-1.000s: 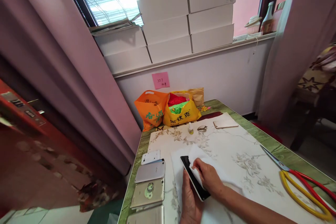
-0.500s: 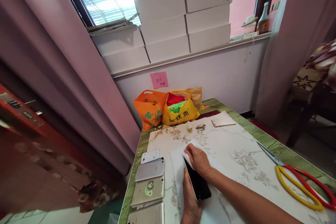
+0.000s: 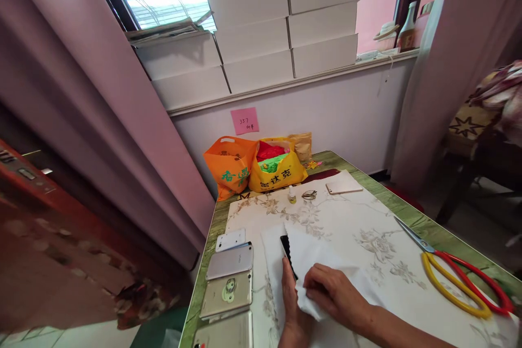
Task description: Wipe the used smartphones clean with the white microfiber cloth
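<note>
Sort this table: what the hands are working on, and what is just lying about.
In hand: black slab smartphone, held by the left hand; white soft cloth, pressed on it by the right hand.
Lying about: red-and-yellow-handled steel scissors; row of pale metal phones; small dropper bottle; orange fabric bag.

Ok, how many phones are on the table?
6 phones: four in a left column, one under the cloth in the left hand, one at the far end.
</note>
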Action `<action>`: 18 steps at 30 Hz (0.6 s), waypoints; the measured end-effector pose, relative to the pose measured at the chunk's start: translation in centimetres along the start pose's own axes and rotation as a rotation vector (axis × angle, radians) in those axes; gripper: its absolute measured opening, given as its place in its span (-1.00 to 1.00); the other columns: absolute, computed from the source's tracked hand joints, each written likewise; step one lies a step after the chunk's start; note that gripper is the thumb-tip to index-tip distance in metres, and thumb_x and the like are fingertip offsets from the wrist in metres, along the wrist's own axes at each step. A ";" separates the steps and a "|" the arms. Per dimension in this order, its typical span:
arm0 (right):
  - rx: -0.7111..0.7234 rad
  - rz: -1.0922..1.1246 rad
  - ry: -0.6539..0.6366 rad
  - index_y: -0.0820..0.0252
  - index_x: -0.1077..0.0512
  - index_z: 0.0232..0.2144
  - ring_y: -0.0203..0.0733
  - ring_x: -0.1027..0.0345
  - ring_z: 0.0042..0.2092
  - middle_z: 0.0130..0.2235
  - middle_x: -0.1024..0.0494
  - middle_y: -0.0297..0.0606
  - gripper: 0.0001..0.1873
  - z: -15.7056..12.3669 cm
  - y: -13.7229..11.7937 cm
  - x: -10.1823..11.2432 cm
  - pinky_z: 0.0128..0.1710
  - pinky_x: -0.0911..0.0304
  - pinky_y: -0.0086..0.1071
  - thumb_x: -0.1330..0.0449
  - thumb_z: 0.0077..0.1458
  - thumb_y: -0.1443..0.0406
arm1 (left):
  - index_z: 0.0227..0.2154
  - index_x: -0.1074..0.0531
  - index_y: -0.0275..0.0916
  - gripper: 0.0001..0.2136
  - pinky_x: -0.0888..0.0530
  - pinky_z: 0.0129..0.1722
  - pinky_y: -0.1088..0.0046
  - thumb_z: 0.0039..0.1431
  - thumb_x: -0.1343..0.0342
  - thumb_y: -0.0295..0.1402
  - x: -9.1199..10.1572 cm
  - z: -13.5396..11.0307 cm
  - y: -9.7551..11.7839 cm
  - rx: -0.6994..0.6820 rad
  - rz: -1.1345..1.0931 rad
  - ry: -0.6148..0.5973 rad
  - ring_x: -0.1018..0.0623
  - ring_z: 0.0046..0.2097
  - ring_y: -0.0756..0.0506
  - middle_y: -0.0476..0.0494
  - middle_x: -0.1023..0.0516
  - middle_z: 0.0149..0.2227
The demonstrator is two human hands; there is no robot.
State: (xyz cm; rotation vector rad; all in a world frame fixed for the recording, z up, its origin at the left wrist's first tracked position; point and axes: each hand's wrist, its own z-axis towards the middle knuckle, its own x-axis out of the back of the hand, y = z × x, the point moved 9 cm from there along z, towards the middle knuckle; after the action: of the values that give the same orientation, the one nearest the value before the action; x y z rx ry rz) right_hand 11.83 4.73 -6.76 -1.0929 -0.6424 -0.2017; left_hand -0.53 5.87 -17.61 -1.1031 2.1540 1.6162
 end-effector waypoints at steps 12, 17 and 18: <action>-0.196 -0.089 0.327 0.13 -0.39 -0.24 -0.19 -0.38 -0.30 -0.29 -0.48 -0.28 -0.87 7.4 4.5 1.4 -0.21 -0.27 -0.30 -0.06 0.20 0.29 | 0.03 -0.47 -0.25 -0.60 -0.45 0.08 0.33 0.23 -0.10 -0.13 -3.1 -1.3 -0.1 0.160 -0.032 -0.008 -0.51 0.11 -0.19 -0.23 -0.55 0.06; -0.098 -0.117 0.183 0.11 -0.37 -0.28 -0.19 -0.39 -0.28 -0.28 -0.47 -0.27 -0.85 2.3 2.7 1.0 -0.26 -0.26 -0.35 0.00 0.24 0.34 | -0.07 -0.52 -0.29 -0.61 -0.49 0.02 0.31 0.19 -0.14 -0.10 -2.9 -1.2 -0.3 0.185 -0.086 -0.019 -0.56 0.02 -0.21 -0.27 -0.60 -0.05; -0.059 -0.090 0.139 0.10 -0.37 -0.27 -0.21 -0.39 -0.29 -0.29 -0.47 -0.29 -0.87 1.4 1.9 0.7 -0.27 -0.25 -0.37 -0.02 0.23 0.35 | -0.09 -0.53 -0.29 -0.61 -0.50 0.00 0.32 0.16 -0.17 -0.10 -2.8 -1.2 -0.4 0.187 -0.094 -0.014 -0.58 -0.01 -0.21 -0.25 -0.61 -0.10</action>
State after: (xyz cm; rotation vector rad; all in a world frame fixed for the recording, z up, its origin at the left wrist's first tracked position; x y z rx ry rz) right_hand 12.68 6.91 -7.40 -1.0975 -0.5642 -0.3731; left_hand 1.93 5.98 -15.83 -1.1134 2.1581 1.3476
